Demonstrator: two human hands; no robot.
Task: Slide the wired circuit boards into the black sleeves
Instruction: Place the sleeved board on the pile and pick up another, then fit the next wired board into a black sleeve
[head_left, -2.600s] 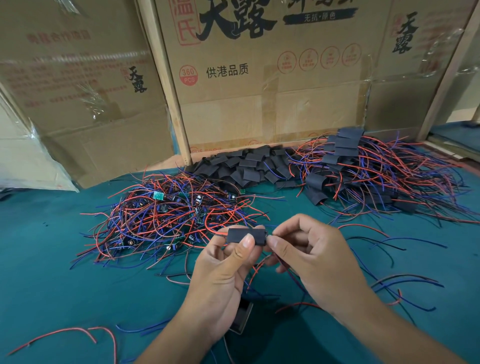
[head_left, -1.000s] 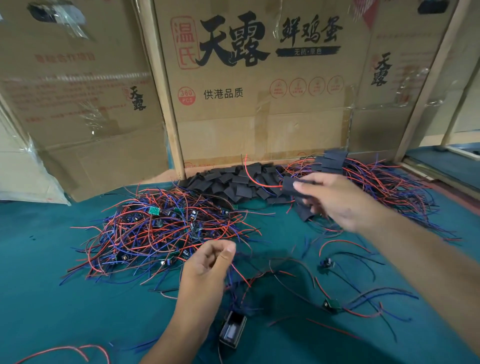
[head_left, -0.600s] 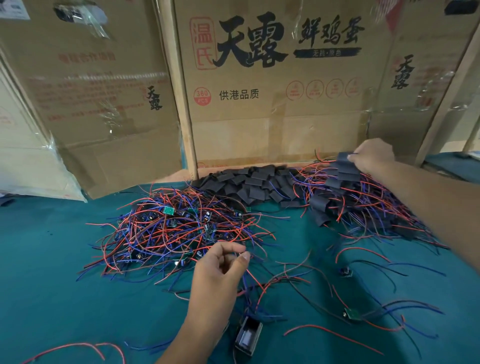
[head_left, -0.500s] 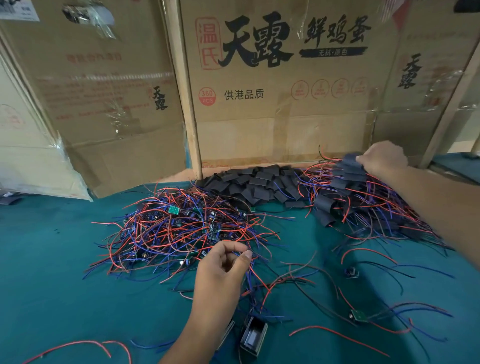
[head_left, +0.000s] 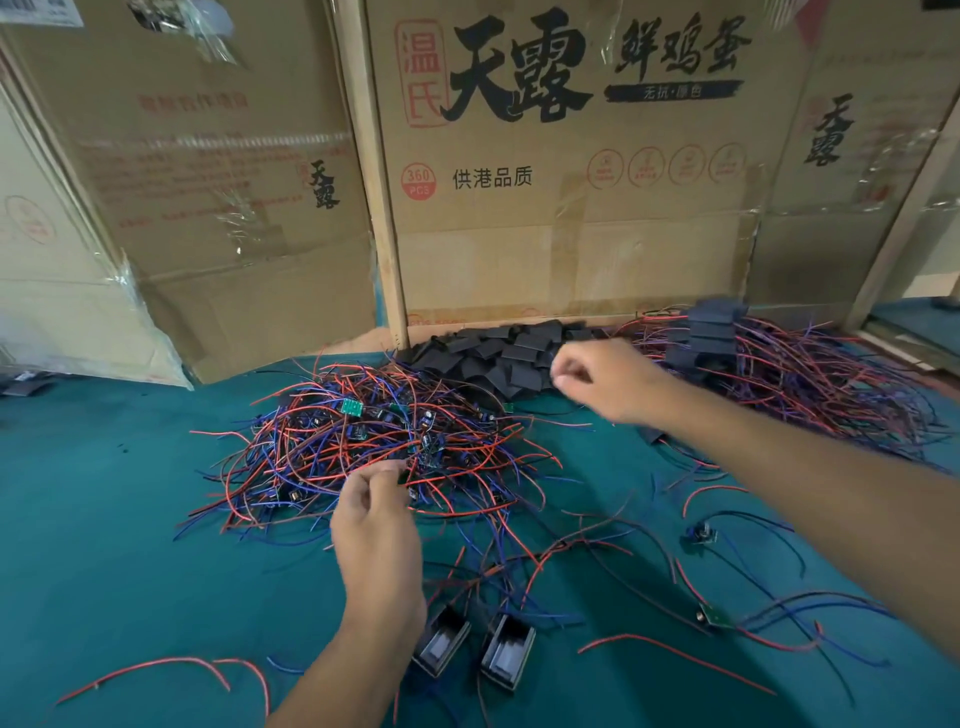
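While the tangled pile of wired circuit boards lay at the middle of the green surface, our left hand pinched red and blue wires at its near edge. Our right hand hovered with loosely curled fingers at the right end of the heap of black sleeves; we could not tell whether it held one. To the right lay the sleeved boards, several stacked. Loose wired boards lay below our right forearm, and two small black boxes sat beside our left wrist. Behind the piles stood flattened cardboard cartons printed "天露", "鲜鸡蛋", "温氏", "供港品质" and "360 PCS", taped over and braced by wooden battens. Clear plastic sheeting hung at the left.
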